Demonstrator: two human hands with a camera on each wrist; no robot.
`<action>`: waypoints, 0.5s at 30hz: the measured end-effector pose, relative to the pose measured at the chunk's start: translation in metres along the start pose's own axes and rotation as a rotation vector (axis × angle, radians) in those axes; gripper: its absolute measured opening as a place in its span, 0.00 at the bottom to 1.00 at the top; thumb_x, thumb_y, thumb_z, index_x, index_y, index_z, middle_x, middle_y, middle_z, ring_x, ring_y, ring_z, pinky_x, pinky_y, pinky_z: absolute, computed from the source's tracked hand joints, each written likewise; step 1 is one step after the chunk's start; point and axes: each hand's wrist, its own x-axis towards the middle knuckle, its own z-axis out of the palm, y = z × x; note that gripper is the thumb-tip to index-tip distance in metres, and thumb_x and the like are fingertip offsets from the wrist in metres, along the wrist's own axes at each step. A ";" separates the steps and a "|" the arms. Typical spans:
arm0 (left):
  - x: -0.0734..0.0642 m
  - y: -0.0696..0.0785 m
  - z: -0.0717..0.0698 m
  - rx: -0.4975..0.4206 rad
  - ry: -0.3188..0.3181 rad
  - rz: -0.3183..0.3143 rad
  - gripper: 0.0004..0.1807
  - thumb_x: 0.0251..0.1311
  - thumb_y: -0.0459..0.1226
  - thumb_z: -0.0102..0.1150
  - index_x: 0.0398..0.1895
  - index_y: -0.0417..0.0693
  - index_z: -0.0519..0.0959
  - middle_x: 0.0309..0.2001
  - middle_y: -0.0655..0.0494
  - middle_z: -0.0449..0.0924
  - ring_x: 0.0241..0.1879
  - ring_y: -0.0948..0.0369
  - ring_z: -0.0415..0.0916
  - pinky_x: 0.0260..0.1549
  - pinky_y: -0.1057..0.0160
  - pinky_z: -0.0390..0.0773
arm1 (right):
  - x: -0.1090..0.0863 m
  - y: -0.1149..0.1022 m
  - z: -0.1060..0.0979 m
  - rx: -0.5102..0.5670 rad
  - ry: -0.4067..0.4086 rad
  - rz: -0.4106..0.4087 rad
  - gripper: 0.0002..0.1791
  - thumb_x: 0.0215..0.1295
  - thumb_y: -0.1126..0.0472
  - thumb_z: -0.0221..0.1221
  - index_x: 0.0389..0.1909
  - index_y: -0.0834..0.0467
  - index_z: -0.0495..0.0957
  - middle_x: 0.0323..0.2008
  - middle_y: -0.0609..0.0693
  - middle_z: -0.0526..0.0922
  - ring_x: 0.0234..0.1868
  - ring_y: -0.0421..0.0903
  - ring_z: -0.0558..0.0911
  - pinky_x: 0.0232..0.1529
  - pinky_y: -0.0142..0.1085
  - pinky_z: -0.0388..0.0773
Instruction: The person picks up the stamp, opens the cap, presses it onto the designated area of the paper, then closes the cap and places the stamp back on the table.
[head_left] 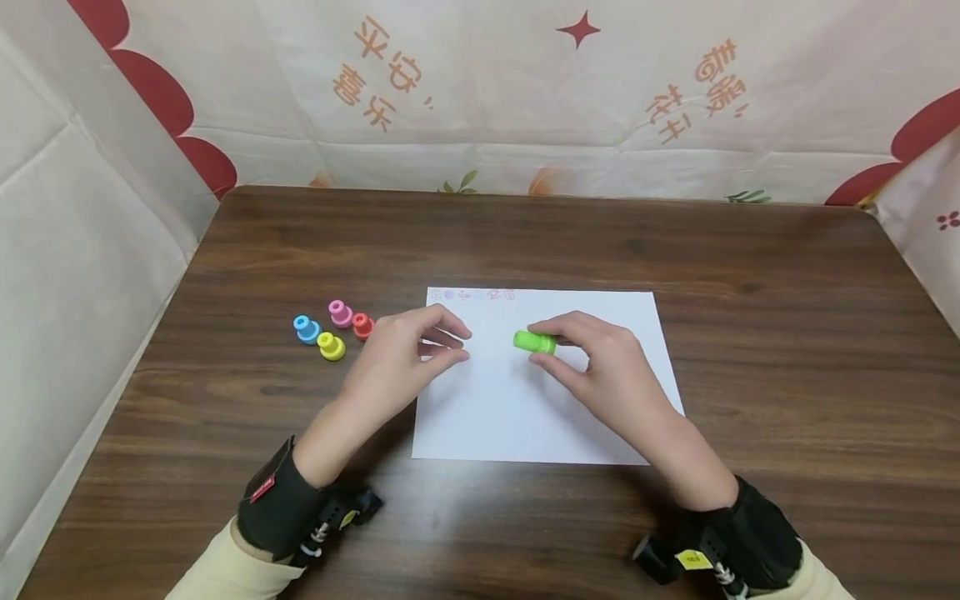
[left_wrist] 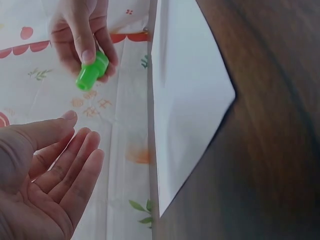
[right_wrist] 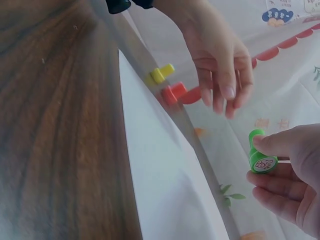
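Above the white paper, my right hand pinches a small green stamp between thumb and fingers. The right wrist view shows the round picture face of the stamp, with its narrow handle end by the thumb. My left hand holds nothing; its fingers are loosely bent over the paper's left side, a short gap from the stamp. A row of small faint printed marks runs along the paper's top left edge.
Left of the paper stand several more stamps: blue, pink, yellow and red, the red one close beside my left hand. All lie on a dark wooden table, with a printed cloth hanging behind.
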 end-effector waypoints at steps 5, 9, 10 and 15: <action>-0.003 -0.004 -0.008 0.010 0.014 -0.032 0.12 0.54 0.34 0.73 0.41 0.47 0.83 0.41 0.54 0.88 0.44 0.58 0.87 0.47 0.57 0.86 | -0.001 0.007 -0.003 -0.010 0.034 0.012 0.17 0.54 0.62 0.74 0.46 0.54 0.85 0.39 0.44 0.88 0.40 0.40 0.86 0.40 0.41 0.82; -0.005 -0.008 -0.011 0.006 0.024 -0.038 0.12 0.54 0.34 0.73 0.41 0.47 0.83 0.41 0.54 0.88 0.43 0.58 0.87 0.47 0.57 0.86 | -0.001 0.011 -0.008 -0.025 0.053 0.026 0.17 0.53 0.63 0.74 0.45 0.55 0.85 0.39 0.46 0.89 0.39 0.41 0.87 0.40 0.42 0.83; -0.006 -0.009 -0.011 0.005 0.028 -0.035 0.12 0.54 0.34 0.73 0.41 0.47 0.83 0.41 0.53 0.88 0.43 0.58 0.87 0.47 0.57 0.86 | 0.000 0.011 -0.009 -0.023 0.059 0.028 0.17 0.53 0.64 0.74 0.45 0.55 0.85 0.39 0.46 0.89 0.38 0.42 0.87 0.40 0.42 0.84; -0.006 -0.012 -0.014 0.006 0.046 -0.028 0.12 0.54 0.34 0.73 0.41 0.47 0.83 0.40 0.53 0.88 0.42 0.58 0.87 0.47 0.57 0.86 | 0.003 0.015 -0.012 -0.005 0.085 0.023 0.17 0.52 0.66 0.74 0.45 0.57 0.85 0.39 0.48 0.89 0.39 0.43 0.88 0.44 0.39 0.85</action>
